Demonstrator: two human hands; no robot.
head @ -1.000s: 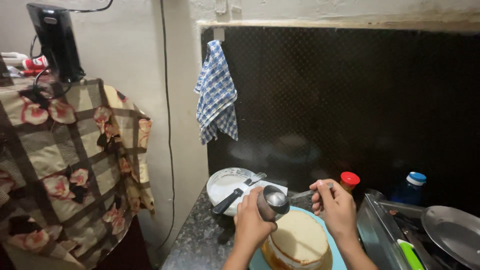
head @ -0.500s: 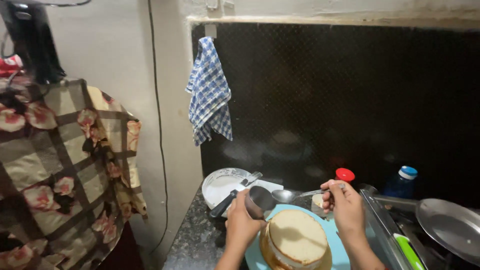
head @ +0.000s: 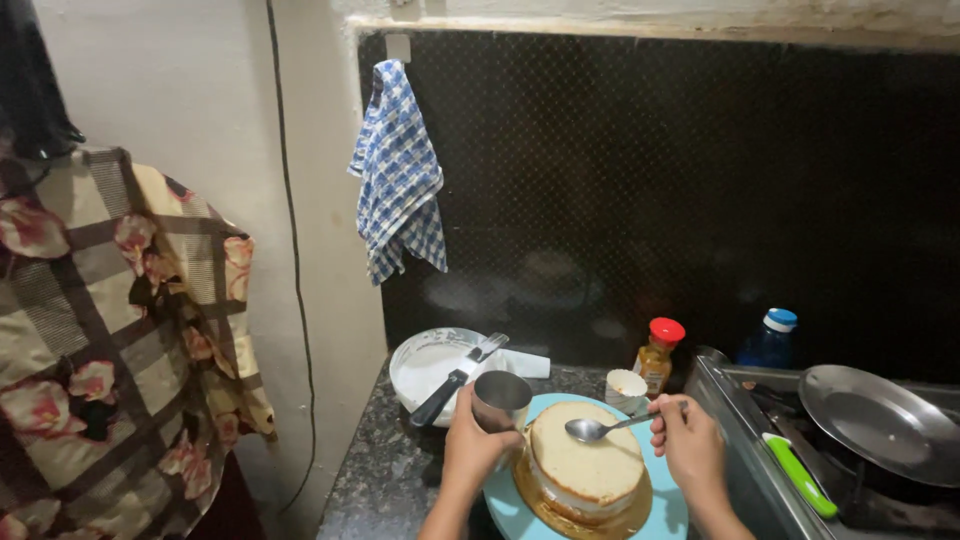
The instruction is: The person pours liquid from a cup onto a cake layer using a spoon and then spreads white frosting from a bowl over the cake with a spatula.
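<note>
Both hands are closed on their tools: the left hand (head: pixel 470 450) is wrapped around a small steel cup (head: pixel 500 400), held just at the near-left edge of the cake, and the right hand (head: pixel 692 450) pinches the handle of a spoon (head: pixel 598 429) whose bowl hovers over, or rests on, the cake's top; I cannot tell which from where I stand. Behind all this a dark splashback wall (head: pixel 700 180) fills most of the view, with a flowered, checked cloth (head: pixel 110 330) hanging at far left and a blue-and-white checked towel (head: pixel 400 170) on a hook at the wall's left edge. On the right sits a stove (head: pixel 745 440), its steel rim just beside the right hand, carrying a grey frying pan (head: pixel 880 420) and a green-handled tool (head: pixel 800 475) along its front edge. The speckled dark counter (head: pixel 390 480) is narrow, squeezed between the pale wall and the stove, with bare stone only at the left front. The round pale cake (head: pixel 590 470) stands on a gold board on a light-blue turntable (head: pixel 665 515) that nearly fills the counter. Behind the left hand is a white bowl (head: pixel 425 365) with a black-handled utensil (head: pixel 455 380) leaning across it. Along the back stand a blue-capped bottle (head: pixel 770 340), a red-capped bottle (head: pixel 657 352) and a small white cup (head: pixel 626 388), close together, leaving little room behind the cake.
</note>
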